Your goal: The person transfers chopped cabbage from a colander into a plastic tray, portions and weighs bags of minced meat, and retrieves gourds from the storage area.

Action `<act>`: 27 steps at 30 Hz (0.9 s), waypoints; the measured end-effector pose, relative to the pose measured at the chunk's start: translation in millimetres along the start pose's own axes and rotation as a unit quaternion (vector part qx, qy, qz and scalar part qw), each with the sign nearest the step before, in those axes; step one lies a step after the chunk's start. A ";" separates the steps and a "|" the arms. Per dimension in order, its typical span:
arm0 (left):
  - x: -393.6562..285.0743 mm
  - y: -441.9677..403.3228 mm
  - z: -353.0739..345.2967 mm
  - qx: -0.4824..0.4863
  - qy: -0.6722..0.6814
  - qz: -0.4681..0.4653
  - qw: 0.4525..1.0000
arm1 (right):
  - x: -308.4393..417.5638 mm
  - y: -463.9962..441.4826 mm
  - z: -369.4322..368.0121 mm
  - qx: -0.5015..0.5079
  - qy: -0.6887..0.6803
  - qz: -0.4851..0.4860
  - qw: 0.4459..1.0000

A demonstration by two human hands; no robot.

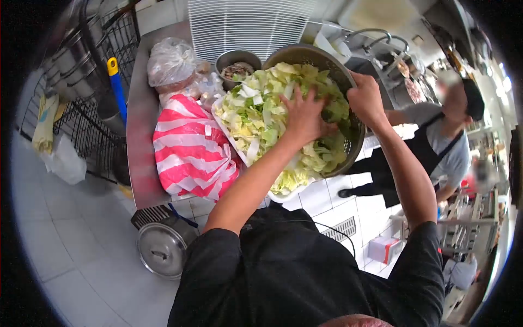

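Chopped leaves [260,115] lie under left hand [305,115], beside right hand [366,98].

The colander [357,143] is dull, perforated metal, while that pot lid [154,264] looks like smooth, shiny metal. Striped bag [185,143] is thin, crinkly plastic, kinda glossy; tub [227,132] seems smooth plastic. Shirt [305,272] is matt cloth, floor tiles [76,245] pretty smooth.

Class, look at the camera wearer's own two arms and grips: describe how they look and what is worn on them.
The left grip and right grip are bare human hands, without gloves. The left forearm and right forearm are uncovered, with no watch visible. The left sleeve and right sleeve are dark, looking black, and end near the elbows.
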State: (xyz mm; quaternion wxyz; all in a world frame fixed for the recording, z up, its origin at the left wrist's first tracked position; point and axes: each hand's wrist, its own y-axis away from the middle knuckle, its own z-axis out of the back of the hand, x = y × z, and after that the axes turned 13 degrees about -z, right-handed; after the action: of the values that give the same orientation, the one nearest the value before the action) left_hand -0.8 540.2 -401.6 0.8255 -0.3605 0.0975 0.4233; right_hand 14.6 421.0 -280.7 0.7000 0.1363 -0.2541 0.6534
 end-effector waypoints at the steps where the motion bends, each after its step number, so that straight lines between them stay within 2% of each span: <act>1: 0.7 4.6 -4.2 0.006 -0.010 0.013 1.000 | 2.7 1.4 3.2 0.021 -0.003 0.004 1.000; 2: 1.8 7.8 -8.3 0.010 -0.020 0.024 0.999 | 5.2 7.1 1.3 0.014 -0.002 -0.006 1.000; 3: -1.8 15.0 -8.3 -0.033 -0.010 0.032 0.999 | 10.9 10.6 -1.9 -0.020 0.015 0.019 1.000; 4: -4.7 22.5 -12.0 -0.030 -0.006 0.027 0.999 | 16.0 13.7 -5.3 -0.050 0.034 0.046 0.997; 5: -4.2 30.3 -16.8 -0.031 -0.027 0.049 0.998 | 21.0 18.0 -8.5 -0.052 0.034 0.042 0.997; 6: -2.6 38.4 -20.8 -0.031 -0.048 0.072 0.996 | 25.2 25.3 -11.7 -0.071 0.049 0.082 0.993; 7: 0.6 46.6 -24.4 -0.006 -0.058 0.083 0.995 | 27.2 32.5 -14.8 -0.089 0.067 0.121 0.986; 10: 14.5 64.0 -37.0 0.025 -0.048 0.110 0.993 | 32.7 47.9 -30.1 -0.096 0.084 0.136 0.982; 14: 26.0 76.7 -42.0 0.022 -0.076 0.090 0.993 | 34.1 46.0 -31.4 -0.075 0.074 0.138 0.985; 18: 27.7 89.6 -40.2 0.012 -0.068 0.074 0.995 | 34.9 60.3 -41.7 -0.114 0.100 0.161 0.975; 20: 31.0 82.4 -48.5 -0.019 -0.046 0.054 0.997 | 46.1 79.6 -56.6 -0.129 0.173 0.159 0.963; 21: 33.9 79.4 -47.0 -0.037 0.018 0.042 0.998 | 49.0 85.9 -56.5 -0.112 0.138 0.165 0.970; 22: 35.4 78.4 -46.0 -0.039 0.012 0.037 0.998 | 48.7 85.5 -55.7 -0.118 0.133 0.167 0.970; 24: 28.2 83.7 -43.3 -0.014 -0.089 0.045 0.995 | 42.4 88.1 -53.2 -0.115 0.105 0.171 0.973; 26: 11.6 73.9 -18.6 -0.040 -0.113 0.045 0.992 | 37.9 88.2 -52.5 -0.134 0.144 0.165 0.966; 27: -0.2 65.4 2.8 0.017 -0.083 0.076 0.994 | 36.1 87.5 -53.4 -0.147 0.148 0.171 0.963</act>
State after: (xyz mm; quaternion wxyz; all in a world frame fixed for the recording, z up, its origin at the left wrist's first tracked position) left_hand -51.7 566.9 -433.0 0.8023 -0.3016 0.0633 0.5111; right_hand -61.5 488.9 -318.3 0.6196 -0.1116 -0.2603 0.7321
